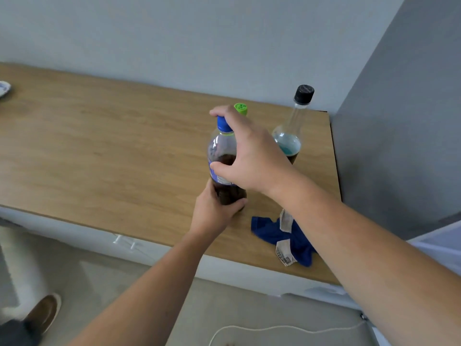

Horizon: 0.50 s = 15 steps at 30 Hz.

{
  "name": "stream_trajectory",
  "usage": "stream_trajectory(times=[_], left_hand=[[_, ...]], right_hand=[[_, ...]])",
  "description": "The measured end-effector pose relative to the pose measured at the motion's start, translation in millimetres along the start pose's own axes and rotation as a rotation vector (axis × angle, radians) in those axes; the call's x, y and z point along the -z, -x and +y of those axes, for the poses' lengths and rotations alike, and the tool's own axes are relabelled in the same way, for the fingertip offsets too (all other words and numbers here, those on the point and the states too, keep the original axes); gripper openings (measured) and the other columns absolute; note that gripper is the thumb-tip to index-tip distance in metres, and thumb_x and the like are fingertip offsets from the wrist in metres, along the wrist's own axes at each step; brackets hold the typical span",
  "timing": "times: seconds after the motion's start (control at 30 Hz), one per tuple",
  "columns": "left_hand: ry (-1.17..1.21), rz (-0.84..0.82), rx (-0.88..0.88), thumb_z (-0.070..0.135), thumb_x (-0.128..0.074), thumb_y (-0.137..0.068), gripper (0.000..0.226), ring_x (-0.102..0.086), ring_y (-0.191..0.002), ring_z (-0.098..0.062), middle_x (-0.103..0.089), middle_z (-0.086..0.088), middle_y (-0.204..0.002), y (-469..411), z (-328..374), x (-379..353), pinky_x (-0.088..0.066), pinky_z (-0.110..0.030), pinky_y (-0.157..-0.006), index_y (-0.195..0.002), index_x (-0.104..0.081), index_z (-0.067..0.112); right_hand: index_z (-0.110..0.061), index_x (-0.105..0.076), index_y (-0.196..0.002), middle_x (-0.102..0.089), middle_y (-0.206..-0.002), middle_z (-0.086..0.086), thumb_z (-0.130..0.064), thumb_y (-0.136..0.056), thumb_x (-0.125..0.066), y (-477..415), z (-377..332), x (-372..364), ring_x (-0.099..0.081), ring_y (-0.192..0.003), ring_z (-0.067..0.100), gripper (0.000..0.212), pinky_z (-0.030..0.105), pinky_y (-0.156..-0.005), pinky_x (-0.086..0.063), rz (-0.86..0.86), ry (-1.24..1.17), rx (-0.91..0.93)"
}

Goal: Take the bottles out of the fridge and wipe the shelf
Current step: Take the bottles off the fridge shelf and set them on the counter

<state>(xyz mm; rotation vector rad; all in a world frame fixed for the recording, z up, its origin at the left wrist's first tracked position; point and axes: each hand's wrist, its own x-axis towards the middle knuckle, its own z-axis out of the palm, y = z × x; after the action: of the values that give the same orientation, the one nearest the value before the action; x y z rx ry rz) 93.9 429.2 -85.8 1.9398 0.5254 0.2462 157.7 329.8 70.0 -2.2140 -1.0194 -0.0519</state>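
A dark soda bottle (222, 156) with a blue cap stands upright on the wooden counter (112, 151). My left hand (214, 213) wraps its base. My right hand (249, 156) holds its upper part, fingers over the cap and thumb on the label. Behind my right hand a green-capped bottle (240, 109) shows only its cap. To the right stands a clear glass bottle (291, 131) with a black cap and a little blue liquid. A blue cloth (287, 236) lies crumpled near the counter's front edge, under my right forearm.
A grey fridge side (399, 146) rises to the right of the counter. A patterned plate (3, 88) sits at the far left edge. A white cable (274, 329) lies on the floor below, and my shoe (45, 313) shows at bottom left.
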Motion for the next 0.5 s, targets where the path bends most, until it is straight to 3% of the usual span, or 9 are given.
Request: stream_trajectory(times=[0.07, 0.13, 0.17, 0.23, 0.3, 0.37, 0.43, 0.5], left_hand=[[-0.006, -0.004, -0.002, 0.044, -0.087, -0.068, 0.066, -0.057, -0.096, 0.017, -0.064, 0.028, -0.104, -1.2, -1.0, 0.0, -0.046, -0.012, -0.074, -0.122, -0.051, 0.038], [0.020, -0.007, 0.015, 0.046, -0.088, -0.067, 0.079, -0.058, -0.109, 0.006, -0.064, 0.021, -0.119, 0.6, -3.3, -1.4, -0.050, -0.021, -0.084, -0.133, -0.045, 0.034], [0.038, 0.004, 0.038, 0.048, -0.088, -0.066, 0.096, -0.054, -0.123, -0.003, -0.058, 0.014, -0.134, 4.1, -4.5, -2.7, -0.049, -0.027, -0.096, -0.144, -0.035, 0.028], [-0.009, 0.074, 0.122, 0.054, -0.087, -0.067, 0.122, -0.028, -0.145, -0.016, -0.034, -0.002, -0.158, 20.3, -6.3, -6.5, -0.030, -0.035, -0.116, -0.157, -0.013, 0.016], [-0.138, 0.207, 0.054, 0.050, -0.083, -0.073, 0.110, -0.026, -0.141, -0.026, -0.035, -0.014, -0.151, 48.8, -11.2, -15.8, -0.027, -0.039, -0.116, -0.152, -0.021, 0.004], [-0.260, 0.236, -0.206, 0.036, -0.078, -0.081, 0.081, -0.038, -0.129, -0.032, -0.044, -0.015, -0.136, 79.9, -11.8, -29.4, -0.033, -0.044, -0.110, -0.141, -0.035, 0.002], [-0.328, 0.041, -0.435, 0.023, -0.070, -0.083, 0.069, -0.038, -0.132, -0.032, -0.044, -0.014, -0.139, 94.9, -10.1, -46.0, -0.033, -0.043, -0.112, -0.140, -0.038, 0.001], [-0.461, -0.236, -0.537, 0.025, -0.062, -0.083, 0.078, -0.023, -0.146, -0.027, -0.032, -0.011, -0.154, 90.6, -7.2, -64.4, -0.025, -0.041, -0.119, -0.150, -0.027, 0.004]], right_hand=[[-0.033, -0.036, -0.143, -0.052, -0.123, -0.013, -0.022, -0.070, -0.077, 2.6, 5.7, -2.0, -0.055, -0.109, 0.012, 0.084, 0.033, -0.091, -0.052, 0.003, -0.043, -0.009], [-0.035, -0.022, -0.153, -0.043, -0.143, -0.012, -0.024, -0.074, -0.080, 11.9, 14.6, -1.1, -0.044, -0.130, 0.006, 0.099, 0.023, -0.104, -0.041, -0.020, -0.111, -0.029], [-0.037, -0.013, -0.155, -0.034, -0.153, -0.010, -0.029, -0.075, -0.082, 20.5, 21.9, -0.3, -0.035, -0.140, 0.005, 0.106, 0.023, -0.111, -0.034, -0.029, -0.128, -0.052], [-0.040, -0.003, -0.156, -0.016, -0.164, -0.008, -0.040, -0.073, -0.083, 47.7, 41.2, 1.3, -0.018, -0.151, 0.010, 0.114, 0.034, -0.121, -0.026, -0.015, -0.093, -0.134], [-0.041, -0.004, -0.155, -0.011, -0.165, -0.008, -0.047, -0.075, -0.079, 84.4, 63.3, 0.9, -0.016, -0.152, 0.014, 0.110, 0.040, -0.122, -0.025, 0.017, -0.037, -0.225], [-0.041, -0.010, -0.155, -0.016, -0.164, -0.006, -0.052, -0.079, -0.073, 121.4, 83.0, -4.0, -0.018, -0.150, 0.016, 0.098, 0.042, -0.121, -0.024, 0.002, 0.054, -0.277], [-0.042, -0.016, -0.154, -0.021, -0.163, -0.001, -0.060, -0.080, -0.064, 153.2, 103.3, -15.5, -0.018, -0.150, 0.024, 0.089, 0.051, -0.121, -0.022, -0.060, 0.235, -0.288], [-0.046, -0.017, -0.153, -0.020, -0.163, 0.005, -0.066, -0.080, -0.054, 180.2, 123.3, -28.5, -0.017, -0.150, 0.032, 0.084, 0.055, -0.119, -0.022, -0.142, 0.343, -0.366]])
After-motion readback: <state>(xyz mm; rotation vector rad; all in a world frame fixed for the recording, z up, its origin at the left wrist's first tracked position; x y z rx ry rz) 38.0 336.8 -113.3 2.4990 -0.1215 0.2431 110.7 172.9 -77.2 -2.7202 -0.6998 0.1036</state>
